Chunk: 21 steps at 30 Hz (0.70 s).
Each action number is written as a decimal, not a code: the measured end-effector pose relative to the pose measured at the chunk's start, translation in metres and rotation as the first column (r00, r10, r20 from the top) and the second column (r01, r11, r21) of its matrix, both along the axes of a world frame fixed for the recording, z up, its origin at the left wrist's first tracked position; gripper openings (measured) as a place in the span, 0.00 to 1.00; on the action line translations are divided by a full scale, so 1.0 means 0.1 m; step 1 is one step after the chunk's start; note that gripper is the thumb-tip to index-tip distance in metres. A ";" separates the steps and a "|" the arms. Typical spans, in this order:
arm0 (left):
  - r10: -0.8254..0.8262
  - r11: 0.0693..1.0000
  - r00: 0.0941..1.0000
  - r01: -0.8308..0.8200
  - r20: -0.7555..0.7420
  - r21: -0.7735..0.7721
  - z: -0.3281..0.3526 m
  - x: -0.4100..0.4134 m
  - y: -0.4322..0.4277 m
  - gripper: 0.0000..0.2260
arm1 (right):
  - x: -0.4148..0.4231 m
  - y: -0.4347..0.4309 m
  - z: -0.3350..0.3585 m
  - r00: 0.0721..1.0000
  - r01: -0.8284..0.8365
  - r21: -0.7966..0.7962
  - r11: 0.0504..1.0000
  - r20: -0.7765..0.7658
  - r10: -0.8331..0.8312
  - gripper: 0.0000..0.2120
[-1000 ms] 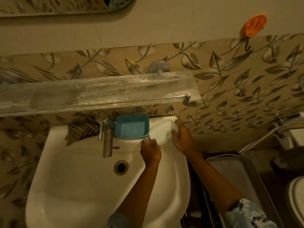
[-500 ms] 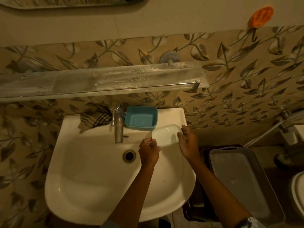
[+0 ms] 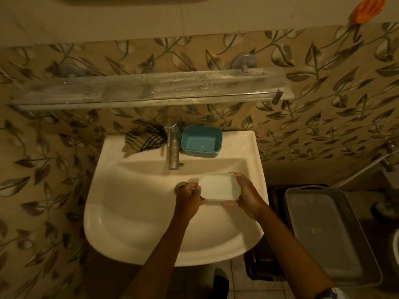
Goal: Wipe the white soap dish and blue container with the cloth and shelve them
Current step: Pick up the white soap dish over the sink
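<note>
Now white soap dish (image 3: 219,186) between fingers (image 3: 195,187) of both hands

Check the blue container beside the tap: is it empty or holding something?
Empty. The blue container stands upright on the sink ledge, and its bare floor shows, with no soap or other item inside.

White soap dish (image 3: 218,186) aloft, blue container (image 3: 201,145), cloth (image 3: 143,139) — on sink rim (image 3: 237,143)

Leaf-patterned wall tiles (image 3: 323,108), white sink (image 3: 133,212), dim warm light
</note>
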<state>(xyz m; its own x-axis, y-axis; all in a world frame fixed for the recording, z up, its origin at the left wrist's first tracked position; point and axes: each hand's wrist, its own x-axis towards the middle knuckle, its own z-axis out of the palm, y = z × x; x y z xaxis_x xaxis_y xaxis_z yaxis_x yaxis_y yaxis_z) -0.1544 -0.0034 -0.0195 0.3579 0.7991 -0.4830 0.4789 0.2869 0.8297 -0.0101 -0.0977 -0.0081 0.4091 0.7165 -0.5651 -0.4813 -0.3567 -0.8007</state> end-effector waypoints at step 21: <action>0.335 0.941 0.940 -0.338 -0.064 -0.031 -0.07 -0.78 0.09 0.13 | -0.29 0.00 0.13 0.998 0.030 0.114 0.993 0.049 -0.036 0.13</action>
<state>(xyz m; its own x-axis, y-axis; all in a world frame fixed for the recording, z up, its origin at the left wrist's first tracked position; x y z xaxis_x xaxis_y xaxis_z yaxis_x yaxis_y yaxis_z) -0.2323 0.0059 -0.0260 0.0427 0.8472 -0.5296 0.3945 0.4727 0.7880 -0.0388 -0.0977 0.0052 0.4594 0.7605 -0.4588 -0.4489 -0.2470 -0.8588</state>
